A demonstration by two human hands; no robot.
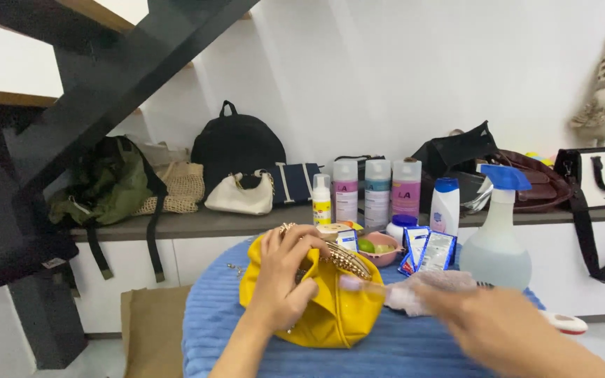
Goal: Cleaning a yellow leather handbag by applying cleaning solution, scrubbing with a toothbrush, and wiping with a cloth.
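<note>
Left hand (283, 280) clamps the yellow pouch (323, 308) at the blue table's (218, 329) near middle; right hand (498, 329), blurred, grip unclear, reaches its mouth. Risk: a sweep topples the spray bottle (496, 238) or sachets (425, 250).

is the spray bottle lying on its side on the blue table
No, the spray bottle stands upright on the blue table, its blue trigger head on top.

A home — dark staircase (106, 77), bags along a low white-cupboard shelf (197, 225), toiletry bottles (377, 192).
</note>
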